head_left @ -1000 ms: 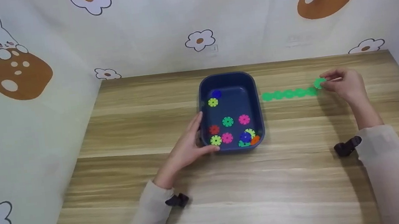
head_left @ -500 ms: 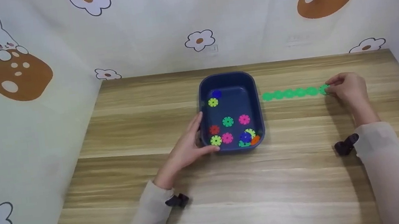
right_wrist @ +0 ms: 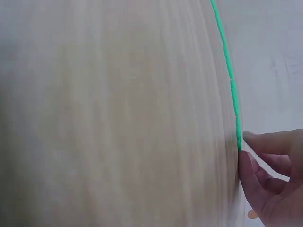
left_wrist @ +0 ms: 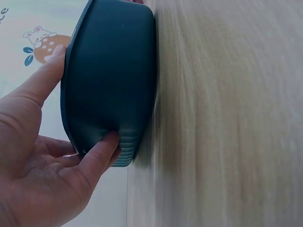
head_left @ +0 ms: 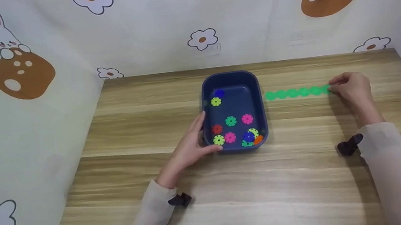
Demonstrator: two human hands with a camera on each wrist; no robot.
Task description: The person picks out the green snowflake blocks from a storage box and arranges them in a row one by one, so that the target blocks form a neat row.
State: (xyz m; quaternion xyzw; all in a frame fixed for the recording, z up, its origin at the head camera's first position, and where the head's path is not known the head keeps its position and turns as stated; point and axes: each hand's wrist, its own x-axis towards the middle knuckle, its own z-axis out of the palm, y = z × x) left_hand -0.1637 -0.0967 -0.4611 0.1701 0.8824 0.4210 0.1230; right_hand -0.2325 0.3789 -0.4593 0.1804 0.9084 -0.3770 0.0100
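Note:
On the table, a row of green notched discs (head_left: 293, 93) lies flat in a line to the right of a dark blue plastic bin (head_left: 230, 79). My right hand (head_left: 354, 88) is at the row's right end, thumb and fingertips pinching the last green disc (head_left: 327, 89), which they partly cover. In the right wrist view the green row (right_wrist: 228, 61) appears edge-on, running up to the fingertips. My left hand (head_left: 187, 148) holds the bin's near left corner, thumb at the near wall and fingers along the left side. The left wrist view shows that hand against the bin's outer wall (left_wrist: 111, 71).
Inside the bin lie several loose notched discs, among them a yellow disc (head_left: 216, 101), a red disc (head_left: 217, 129), a pink disc (head_left: 247, 119) and a green disc (head_left: 231, 121). A patterned cloth wall (head_left: 144, 31) stands behind the wooden table (head_left: 271, 191).
My right hand has lowered the green disc from above the row to its right end, in line with the others. The left hand has kept its place on the bin.

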